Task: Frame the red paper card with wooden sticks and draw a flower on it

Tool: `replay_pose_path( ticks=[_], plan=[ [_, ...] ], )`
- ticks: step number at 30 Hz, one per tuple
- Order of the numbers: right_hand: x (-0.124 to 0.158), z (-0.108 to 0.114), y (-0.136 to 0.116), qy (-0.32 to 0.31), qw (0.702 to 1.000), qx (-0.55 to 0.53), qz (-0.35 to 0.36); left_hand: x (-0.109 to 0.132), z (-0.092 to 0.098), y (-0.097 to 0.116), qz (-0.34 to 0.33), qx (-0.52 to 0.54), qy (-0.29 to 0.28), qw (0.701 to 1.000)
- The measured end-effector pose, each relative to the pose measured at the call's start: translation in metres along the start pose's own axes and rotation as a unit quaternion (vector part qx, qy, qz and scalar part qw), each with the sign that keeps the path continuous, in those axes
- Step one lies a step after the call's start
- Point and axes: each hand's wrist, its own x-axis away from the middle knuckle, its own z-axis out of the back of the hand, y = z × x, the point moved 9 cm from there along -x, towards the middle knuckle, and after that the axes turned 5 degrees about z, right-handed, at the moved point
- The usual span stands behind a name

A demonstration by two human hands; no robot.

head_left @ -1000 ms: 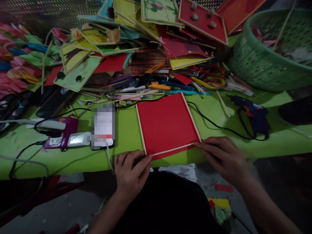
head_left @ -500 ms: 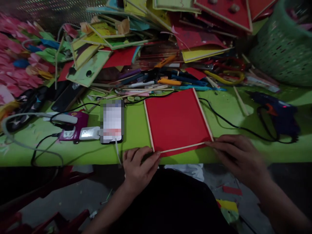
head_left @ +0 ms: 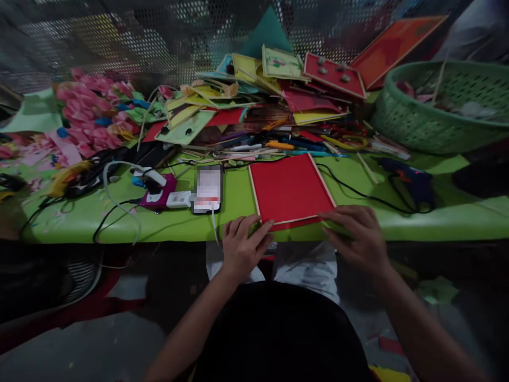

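Observation:
A red paper sheet (head_left: 292, 188) lies on the green table, with thin pale wooden sticks along its left and right sides. Another wooden stick (head_left: 296, 219) runs along its near edge, and a narrow red strip of paper shows below it. My left hand (head_left: 244, 246) is closed at the near left corner, its thumb pressed on the stick's left end. At the near right corner, my right hand (head_left: 360, 233) holds the stick's other end with its fingertips. Its thumb sits lower, partly in shadow.
A phone (head_left: 207, 185) on a cable and a purple power adapter (head_left: 159, 196) lie left. A glue gun (head_left: 411, 183) rests right, its black cord passing behind the sheet. Behind are pens, stick-framed cards (head_left: 334, 74), pink paper petals (head_left: 91, 111) and a green basket (head_left: 433, 119).
The view has tilted up and drawn back, showing more of the table's far side. Both hands remain at the near corners of the red sheet.

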Motion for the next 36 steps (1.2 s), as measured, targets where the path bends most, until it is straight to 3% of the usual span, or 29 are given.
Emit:
replay_pose_path(
  ticks=[7, 19, 27, 36],
  plan=[
    [0.004, -0.026, -0.010, 0.020, 0.999, 0.034, 0.018, 0.009, -0.013, 0.008, -0.032, -0.027, -0.010, 0.999],
    [0.004, -0.028, -0.026, 0.026, 0.993, 0.083, 0.077, 0.019, -0.027, 0.019, 0.009, -0.080, 0.006, 0.997],
    [0.009, -0.031, -0.029, 0.043, 0.984, 0.137, 0.109, 0.023, -0.041, 0.020, -0.011, -0.118, 0.002, 0.993],
    [0.007, -0.034, -0.026, 0.037, 0.980, 0.164, 0.104, 0.020, -0.038, 0.023, -0.027, -0.136, 0.046, 0.989]
  ],
)
